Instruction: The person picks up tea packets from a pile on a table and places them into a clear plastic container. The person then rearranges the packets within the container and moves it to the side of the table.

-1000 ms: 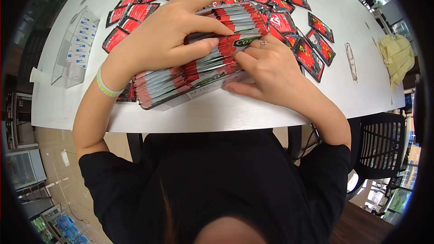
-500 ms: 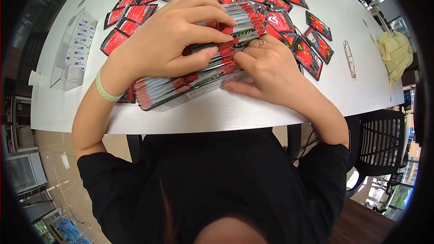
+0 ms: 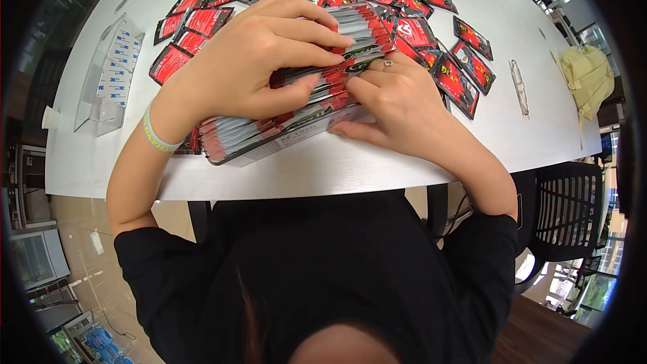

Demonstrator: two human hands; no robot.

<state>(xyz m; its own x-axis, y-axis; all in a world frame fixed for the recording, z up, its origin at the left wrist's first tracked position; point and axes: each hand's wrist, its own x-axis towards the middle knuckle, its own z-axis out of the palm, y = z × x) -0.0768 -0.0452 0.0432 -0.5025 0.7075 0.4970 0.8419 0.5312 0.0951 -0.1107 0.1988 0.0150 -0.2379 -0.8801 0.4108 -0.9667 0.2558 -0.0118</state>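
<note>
In front of me a box (image 3: 273, 147) stands on the table, at an angle, packed with a row of upright red, silver and green sachets (image 3: 231, 136). My left hand (image 3: 259, 54) reaches over it from the left, fingers stretched and apart, the tips touching the sachets' top edges. At the right half of the box, my right hand (image 3: 394, 98) has its fingers curled over the near rim among the sachets, while the thumb lies along the outer wall. Its fingertips are hidden between the sachets.
Many red-and-black packets (image 3: 411, 30) lie scattered beyond the box on the white table (image 3: 317, 178). A clear plastic holder (image 3: 101, 104) with a blue-printed strip stands at left. Glasses (image 3: 518, 87) and a yellow cloth bag (image 3: 588, 81) lie at right, a black chair (image 3: 567, 212) beside the table.
My left fingers have shifted slightly over the sachets. The right hand keeps nearly the same hold, and the box stays in place.
</note>
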